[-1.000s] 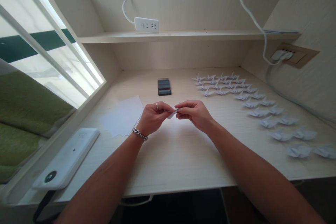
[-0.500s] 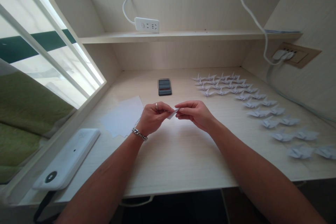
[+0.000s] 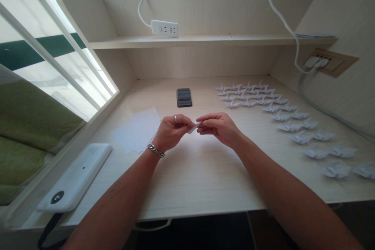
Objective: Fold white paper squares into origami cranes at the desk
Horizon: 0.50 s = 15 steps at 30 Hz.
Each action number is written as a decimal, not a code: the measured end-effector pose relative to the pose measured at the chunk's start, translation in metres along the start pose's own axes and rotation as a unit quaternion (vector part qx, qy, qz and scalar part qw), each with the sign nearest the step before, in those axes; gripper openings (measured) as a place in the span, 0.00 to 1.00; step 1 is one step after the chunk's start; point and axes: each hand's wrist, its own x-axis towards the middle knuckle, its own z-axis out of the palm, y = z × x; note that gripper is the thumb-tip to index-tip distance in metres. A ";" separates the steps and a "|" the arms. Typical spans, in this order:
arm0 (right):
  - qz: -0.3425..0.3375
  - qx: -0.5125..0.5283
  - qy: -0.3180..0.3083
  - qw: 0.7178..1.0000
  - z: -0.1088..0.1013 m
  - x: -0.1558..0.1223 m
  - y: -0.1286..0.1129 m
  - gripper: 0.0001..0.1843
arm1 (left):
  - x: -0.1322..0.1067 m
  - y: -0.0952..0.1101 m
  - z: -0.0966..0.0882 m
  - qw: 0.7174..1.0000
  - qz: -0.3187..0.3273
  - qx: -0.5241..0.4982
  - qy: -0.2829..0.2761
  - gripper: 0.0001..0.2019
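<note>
Both hands meet above the middle of the pale wooden desk (image 3: 199, 172) and pinch one small folded piece of white paper (image 3: 193, 128) between them. My left hand (image 3: 171, 132), with a ring and a metal bracelet, grips its left end with curled fingers. My right hand (image 3: 218, 127) holds the right end between thumb and fingertips. A loose stack of white paper sheets (image 3: 136, 129) lies just left of my left hand.
Several folded paper cranes (image 3: 272, 106) lie in rows across the right side of the desk. A dark phone (image 3: 184, 98) lies at the back centre, a white power bank (image 3: 76, 175) at the front left. A power strip (image 3: 164, 28) sits on the shelf; a cable (image 3: 281, 19) runs to a wall socket (image 3: 322, 62).
The hands stay almost still, with only small finger shifts on the folded paper. The view has drifted very slightly.
</note>
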 end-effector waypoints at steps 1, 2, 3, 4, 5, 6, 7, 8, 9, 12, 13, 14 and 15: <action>-0.001 -0.003 0.001 1.000 0.000 0.000 0.000 0.11 | 0.000 0.000 0.000 1.000 0.002 0.005 -0.002 0.02; -0.004 -0.011 0.005 1.000 0.001 0.000 0.000 0.11 | 0.000 0.001 0.001 1.000 0.004 0.011 -0.004 0.02; -0.008 -0.025 0.011 1.000 0.001 0.000 0.001 0.11 | -0.001 0.001 0.001 1.000 0.006 0.017 -0.005 0.02; -0.013 -0.045 0.019 0.999 0.002 0.001 0.002 0.12 | -0.001 0.001 0.002 1.000 0.007 0.023 -0.007 0.02; -0.018 -0.068 0.025 0.997 0.002 0.001 0.003 0.12 | -0.001 0.001 0.002 1.000 0.008 0.027 -0.010 0.02; -0.024 -0.090 0.030 0.995 0.003 0.002 0.004 0.13 | -0.001 0.001 0.002 0.999 0.008 0.030 -0.014 0.02; -0.028 -0.109 0.032 0.993 0.003 0.002 0.006 0.14 | -0.001 0.000 0.002 0.999 0.006 0.032 -0.018 0.02; -0.031 -0.123 0.032 0.991 0.004 0.003 0.007 0.14 | -0.001 0.000 0.003 0.999 0.002 0.031 -0.021 0.02; -0.032 -0.132 0.030 0.990 0.004 0.003 0.008 0.15 | -0.001 -0.001 0.003 0.999 -0.005 0.027 -0.023 0.03; -0.040 -0.143 0.035 0.988 0.004 0.004 0.009 0.15 | -0.001 -0.003 0.003 0.999 -0.047 -0.002 -0.026 0.03; -0.044 -0.145 0.036 0.988 0.004 0.004 0.010 0.15 | 0.000 -0.003 0.003 0.997 -0.064 -0.017 -0.026 0.04; -0.048 -0.148 0.035 0.987 0.003 0.004 0.010 0.15 | 0.000 -0.003 0.004 0.996 -0.079 -0.035 -0.026 0.04; -0.053 -0.151 0.033 0.987 0.003 0.004 0.011 0.15 | 0.000 -0.004 0.004 0.994 -0.092 -0.051 -0.024 0.05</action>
